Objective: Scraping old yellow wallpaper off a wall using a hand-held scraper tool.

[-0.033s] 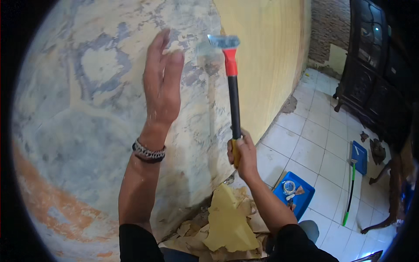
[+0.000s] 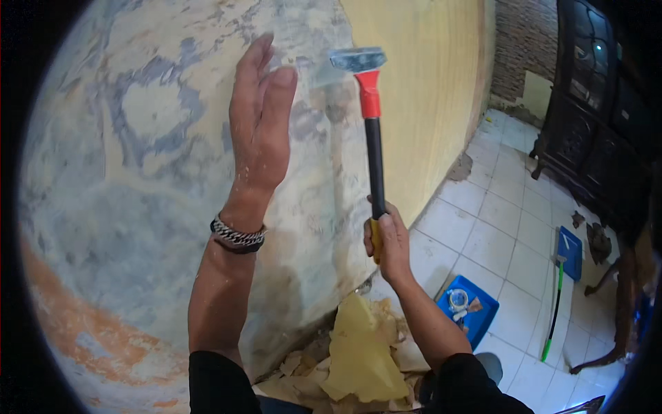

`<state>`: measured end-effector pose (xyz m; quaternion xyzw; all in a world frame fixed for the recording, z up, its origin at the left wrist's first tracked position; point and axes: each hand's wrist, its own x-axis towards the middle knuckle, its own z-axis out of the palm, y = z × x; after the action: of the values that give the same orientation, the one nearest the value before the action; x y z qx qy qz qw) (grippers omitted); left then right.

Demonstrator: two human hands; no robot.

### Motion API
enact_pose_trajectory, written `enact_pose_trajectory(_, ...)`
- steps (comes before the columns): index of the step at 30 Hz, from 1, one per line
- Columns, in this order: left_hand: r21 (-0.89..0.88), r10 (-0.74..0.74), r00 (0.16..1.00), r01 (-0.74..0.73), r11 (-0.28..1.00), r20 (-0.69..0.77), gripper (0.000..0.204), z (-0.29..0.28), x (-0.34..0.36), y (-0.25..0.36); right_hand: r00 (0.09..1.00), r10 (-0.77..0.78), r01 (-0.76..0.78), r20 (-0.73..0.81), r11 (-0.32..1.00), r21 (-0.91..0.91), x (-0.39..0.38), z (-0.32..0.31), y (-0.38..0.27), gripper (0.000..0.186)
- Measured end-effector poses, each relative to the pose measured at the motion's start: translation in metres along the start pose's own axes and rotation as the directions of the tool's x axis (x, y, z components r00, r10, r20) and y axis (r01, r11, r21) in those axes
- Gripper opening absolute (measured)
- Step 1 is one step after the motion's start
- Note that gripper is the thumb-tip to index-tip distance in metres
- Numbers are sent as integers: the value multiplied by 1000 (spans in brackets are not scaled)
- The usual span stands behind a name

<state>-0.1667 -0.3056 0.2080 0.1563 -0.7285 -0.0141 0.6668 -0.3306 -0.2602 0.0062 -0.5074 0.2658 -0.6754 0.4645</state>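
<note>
My right hand [image 2: 391,245] is wrapped round the yellow grip of a long-handled scraper [image 2: 374,162]. Its black shaft rises to a red neck and a wide metal head [image 2: 358,61], which is at the wall near the boundary between bare plaster and yellow covering; contact is hard to judge. To the left, my left hand [image 2: 262,121] is raised with its fingers stretched upward and holds nothing. Whether its palm touches the patchy plaster wall [image 2: 155,207] I cannot tell. Pale flecks dot that forearm, and a chain bracelet [image 2: 238,236] circles the wrist.
Torn yellow sheets [image 2: 362,352] lie heaped at the wall's foot. On the white tiles stands a blue tray [image 2: 486,317] with a tape roll [image 2: 458,299]. Farther right are another blue tray [image 2: 571,252], a green-and-black pole [image 2: 556,310] and a dark carved cabinet [image 2: 586,131].
The scraper's head has shifted slightly up and right, its blade edge now more level. My left hand sits a little higher and farther right, still outstretched. My right hand keeps its grip.
</note>
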Motion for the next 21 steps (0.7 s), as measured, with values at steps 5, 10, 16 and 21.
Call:
enact_pose_trajectory(5,-393,-101,987,44,919,-124,57,34,68,-9,988,-154,154,1,988,6,52,-10,-5,42)
enact_pose_trajectory(10,-536,-325,946,286,794,23,64,37,122,2,991,134,-133,9,991,-26,44,-24,-41,45)
enact_pose_trajectory(16,-453,-526,831,546,705,183,60,42,168,28,949,308,-298,60,945,-139,11,-26,-114,43)
enact_pose_trajectory(21,-508,-695,683,691,515,224,44,49,204,34,823,567,-504,31,755,-421,-37,-55,-187,39)
